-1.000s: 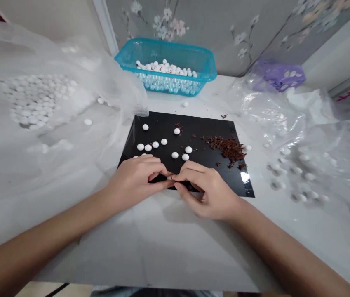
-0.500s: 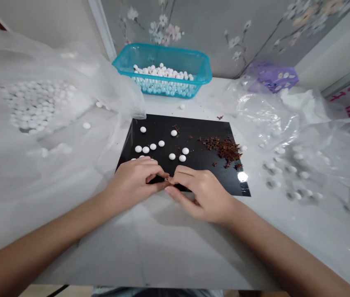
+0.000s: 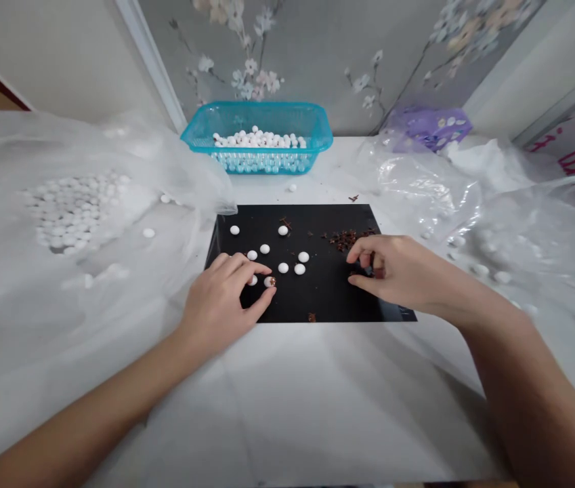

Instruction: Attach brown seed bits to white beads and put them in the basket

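White balls (image 3: 257, 140) are held in the teal basket (image 3: 261, 115) and translucent bag (image 3: 185, 159). Brown-studded ball (image 3: 269, 281) is pinched by left hand (image 3: 221, 288) over the black board (image 3: 322, 291). Hands now separated; were together 0.5 s ago. Right hand (image 3: 396, 271) has been shifted to the brown pile (image 3: 347, 240), thumb and finger parted.

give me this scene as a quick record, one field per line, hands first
left hand: thumb and forefinger around a brown-tipped white ball
right hand: open, nearest the small brown pieces
work surface: black rectangular sheet
on sheet: brown pieces, loose white balls
behind sheet: turquoise plastic basket holding white balls
left side: translucent plastic bag, white balls showing through
right side: clear plastic bags, purple package
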`<state>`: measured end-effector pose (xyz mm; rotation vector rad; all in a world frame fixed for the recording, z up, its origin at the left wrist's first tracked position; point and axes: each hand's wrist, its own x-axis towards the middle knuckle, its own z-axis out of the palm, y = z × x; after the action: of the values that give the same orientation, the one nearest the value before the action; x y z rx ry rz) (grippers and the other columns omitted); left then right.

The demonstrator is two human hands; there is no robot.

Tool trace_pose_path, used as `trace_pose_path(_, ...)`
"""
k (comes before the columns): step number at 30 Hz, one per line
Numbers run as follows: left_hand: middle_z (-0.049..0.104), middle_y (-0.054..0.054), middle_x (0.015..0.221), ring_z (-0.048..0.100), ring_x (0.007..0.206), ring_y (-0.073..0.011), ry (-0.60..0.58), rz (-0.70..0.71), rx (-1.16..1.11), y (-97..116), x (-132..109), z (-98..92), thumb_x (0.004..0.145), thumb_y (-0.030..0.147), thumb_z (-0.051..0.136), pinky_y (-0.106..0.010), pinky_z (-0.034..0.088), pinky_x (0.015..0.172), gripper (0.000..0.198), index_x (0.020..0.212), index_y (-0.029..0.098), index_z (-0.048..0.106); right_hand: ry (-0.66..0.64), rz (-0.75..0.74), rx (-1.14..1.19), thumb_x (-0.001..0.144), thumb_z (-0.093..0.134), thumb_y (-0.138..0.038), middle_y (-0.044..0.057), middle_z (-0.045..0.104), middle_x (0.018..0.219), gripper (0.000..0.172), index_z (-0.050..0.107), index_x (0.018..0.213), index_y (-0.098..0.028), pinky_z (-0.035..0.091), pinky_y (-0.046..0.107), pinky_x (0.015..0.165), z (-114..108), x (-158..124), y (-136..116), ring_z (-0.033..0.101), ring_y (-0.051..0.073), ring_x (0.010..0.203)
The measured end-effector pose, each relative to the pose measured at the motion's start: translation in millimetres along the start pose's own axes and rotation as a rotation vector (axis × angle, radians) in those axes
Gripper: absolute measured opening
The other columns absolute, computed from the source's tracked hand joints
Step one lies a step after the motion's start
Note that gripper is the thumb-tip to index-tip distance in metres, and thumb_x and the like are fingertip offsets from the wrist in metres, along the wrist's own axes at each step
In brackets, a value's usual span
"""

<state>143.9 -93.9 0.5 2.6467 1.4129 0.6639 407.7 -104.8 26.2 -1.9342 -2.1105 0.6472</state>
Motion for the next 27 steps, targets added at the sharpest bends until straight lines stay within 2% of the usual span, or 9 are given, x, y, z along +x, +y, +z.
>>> trace_pose_path(4,0.061,-0.005,0.103,0.052,0.094,-0.0202,-0.039,0.084,0.002,-3,2,-0.5,0.086,0.034,0.051,-0.035,0.043,0.082,0.025,0.105,0.023,0.064,-0.053,-0.041,0.041,0.071,0.053,-0.013,0.001,0.065,0.071,0.015,0.064,0.079,-0.019,0.043,0.023,0.054,6,2,4,0.058,0.012,0.06)
trace_pose_path(7,0.054,-0.004,0.127,0.045,0.118,-0.0244,-0.167,0.206,0.014,-3,2,-0.6,0.09,0.033,0.046,-0.045,0.034,0.098,0.033,0.121,0.03,0.056,-0.023,-0.049,0.045,0.073,0.051,-0.013,0.001,0.066,0.075,0.02,0.066,0.084,-0.019,0.044,0.023,0.057,6,2,3,0.058,0.012,0.063)
trace_pose_path(10,0.05,-0.002,0.136,0.039,0.127,-0.0243,-0.24,0.274,0.012,-2,2,-0.4,0.092,0.033,0.042,-0.051,0.021,0.107,0.04,0.132,0.032,0.046,0.015,-0.051,0.017,0.073,0.054,-0.015,0.002,0.065,0.078,0.021,0.067,0.089,-0.018,0.043,0.023,0.057,2,3,1,0.056,0.012,0.062)
trace_pose_path(13,0.055,-0.002,0.131,0.042,0.125,-0.0226,-0.245,0.301,-0.008,-2,2,-0.5,0.092,0.033,0.041,-0.053,0.014,0.11,0.039,0.131,0.03,0.046,0.042,-0.043,-0.025,0.07,0.059,-0.017,0.002,0.063,0.076,0.019,0.068,0.086,-0.018,0.042,0.023,0.056,-3,3,1,0.053,0.011,0.059)
trace_pose_path(16,0.063,-0.002,0.12,0.049,0.117,-0.02,-0.19,0.311,-0.021,-2,2,-1.4,0.092,0.03,0.043,-0.05,0.014,0.111,0.035,0.126,0.028,0.052,0.035,-0.057,-0.026,0.068,0.061,-0.018,0.001,0.061,0.071,0.014,0.069,0.08,-0.018,0.041,0.023,0.053,-4,3,4,0.051,0.01,0.055)
trace_pose_path(20,0.069,-0.002,0.099,0.058,0.1,-0.0167,-0.039,0.291,-0.024,0,2,-2.6,0.088,0.028,0.05,-0.045,0.023,0.108,0.025,0.111,0.026,0.06,0.043,-0.133,0.012,0.071,0.058,-0.018,0.001,0.061,0.07,0.009,0.067,0.07,-0.019,0.039,0.022,0.049,0,4,5,0.049,0.009,0.052)
trace_pose_path(23,0.069,0.001,0.084,0.06,0.085,-0.0141,0.063,0.285,-0.036,2,0,-3.7,0.086,0.025,0.053,-0.039,0.031,0.101,0.016,0.098,0.026,0.063,0.107,-0.157,0.052,0.075,0.055,-0.018,0.001,0.061,0.073,0.011,0.064,0.07,-0.018,0.038,0.023,0.05,1,4,1,0.048,0.009,0.052)
trace_pose_path(25,0.068,0.002,0.08,0.06,0.079,-0.0127,0.075,0.327,-0.063,4,-1,-4.5,0.086,0.024,0.054,-0.035,0.036,0.094,0.015,0.096,0.026,0.064,0.164,-0.141,0.117,0.078,0.054,-0.019,0.0,0.06,0.07,0.009,0.062,0.075,-0.018,0.038,0.023,0.05,1,3,-5,0.048,0.008,0.05)
trace_pose_path(27,0.068,0.001,0.081,0.06,0.078,-0.0124,0.038,0.388,-0.093,6,-1,-4.8,0.085,0.024,0.055,-0.031,0.039,0.085,0.015,0.097,0.026,0.065,0.211,-0.12,0.207,0.08,0.054,-0.021,-0.001,0.058,0.063,0.008,0.061,0.08,-0.018,0.038,0.022,0.049,2,1,-12,0.047,0.008,0.049)
